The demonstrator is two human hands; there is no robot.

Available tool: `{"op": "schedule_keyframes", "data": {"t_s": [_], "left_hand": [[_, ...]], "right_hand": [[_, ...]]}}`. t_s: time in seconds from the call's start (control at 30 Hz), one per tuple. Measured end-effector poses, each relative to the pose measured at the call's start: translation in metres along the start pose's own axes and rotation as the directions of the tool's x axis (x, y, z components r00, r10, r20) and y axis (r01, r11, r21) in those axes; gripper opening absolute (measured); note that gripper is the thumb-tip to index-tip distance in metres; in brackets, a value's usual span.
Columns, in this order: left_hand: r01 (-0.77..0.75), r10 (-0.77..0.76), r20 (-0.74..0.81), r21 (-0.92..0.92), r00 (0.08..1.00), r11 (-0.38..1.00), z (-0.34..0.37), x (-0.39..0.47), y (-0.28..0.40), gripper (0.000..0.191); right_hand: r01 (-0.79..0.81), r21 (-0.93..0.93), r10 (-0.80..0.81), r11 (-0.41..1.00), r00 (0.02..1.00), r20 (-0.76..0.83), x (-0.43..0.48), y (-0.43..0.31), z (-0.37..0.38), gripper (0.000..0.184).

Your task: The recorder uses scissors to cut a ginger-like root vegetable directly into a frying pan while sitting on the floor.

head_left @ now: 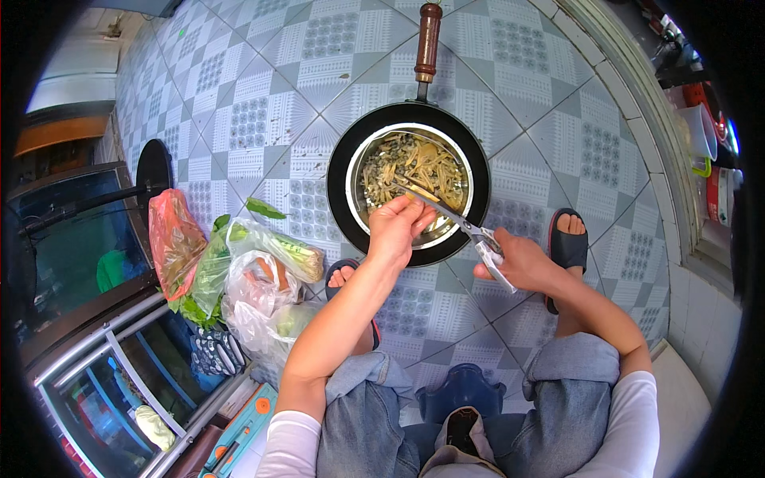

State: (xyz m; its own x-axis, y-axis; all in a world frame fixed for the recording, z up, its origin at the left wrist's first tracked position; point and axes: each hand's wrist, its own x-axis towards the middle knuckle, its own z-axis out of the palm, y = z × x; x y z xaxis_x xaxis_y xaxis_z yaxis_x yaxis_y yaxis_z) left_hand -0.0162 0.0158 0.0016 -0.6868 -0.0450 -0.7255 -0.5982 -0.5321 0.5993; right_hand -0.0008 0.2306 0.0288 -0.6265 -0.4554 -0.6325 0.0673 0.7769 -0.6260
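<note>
My right hand (523,263) grips a pair of scissors (471,229) by the handles, blades pointing up and left over a metal bowl (351,185). Between the fingertips of my left hand (397,227) is a small yellowish piece of food (417,189), right at the blades. Whether the blades touch it, I cannot tell. Thin yellowish-brown strips (435,164) and small dark, snail-like pieces (391,146) lie in the bowl, in what looks like liquid. The bowl sits inside a black frying pan (337,179), whose brown handle (428,42) points away from me.
The pan rests on a patterned tile floor (334,77). To the left lie a red plastic bag (173,239), clear bags with vegetables (263,287) and a loose green leaf (265,208). A metal-framed rack (113,340) stands at lower left. My sandalled feet flank the pan's near side.
</note>
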Motion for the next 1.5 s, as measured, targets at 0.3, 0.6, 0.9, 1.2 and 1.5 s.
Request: {"op": "schedule_keyframes", "data": {"t_s": [0.3, 0.6, 0.9, 1.2, 1.5], "left_hand": [[0.03, -0.031, 0.007, 0.024, 1.0, 0.999, -0.006, 0.002, 0.0, 0.012], [0.038, -0.038, -0.003, -0.02, 0.999, 0.999, -0.007, 0.004, 0.005, 0.01], [0.009, -0.011, -0.016, -0.117, 1.0, 0.993, -0.001, 0.002, -0.001, 0.015], [0.001, -0.001, -0.002, -0.095, 1.0, 0.995, 0.0, 0.002, 0.0, 0.016], [0.038, -0.039, -0.045, -0.02, 0.998, 0.999, 0.0, 0.001, 0.003, 0.012]], "right_hand": [[-0.049, -0.019, 0.049, 0.999, 0.999, -0.014, -0.001, -0.005, -0.004, 0.068], [-0.017, 0.04, 0.017, 0.999, 1.0, -0.01, 0.002, 0.01, 0.0, 0.066], [-0.035, 0.063, 0.032, 0.997, 0.998, 0.047, 0.0, 0.0, 0.0, 0.068], [-0.05, -0.005, 0.05, 0.999, 0.998, 0.028, 0.001, -0.007, -0.002, 0.066], [-0.04, -0.075, 0.037, 0.996, 0.998, -0.043, -0.001, -0.008, -0.003, 0.066]]}}
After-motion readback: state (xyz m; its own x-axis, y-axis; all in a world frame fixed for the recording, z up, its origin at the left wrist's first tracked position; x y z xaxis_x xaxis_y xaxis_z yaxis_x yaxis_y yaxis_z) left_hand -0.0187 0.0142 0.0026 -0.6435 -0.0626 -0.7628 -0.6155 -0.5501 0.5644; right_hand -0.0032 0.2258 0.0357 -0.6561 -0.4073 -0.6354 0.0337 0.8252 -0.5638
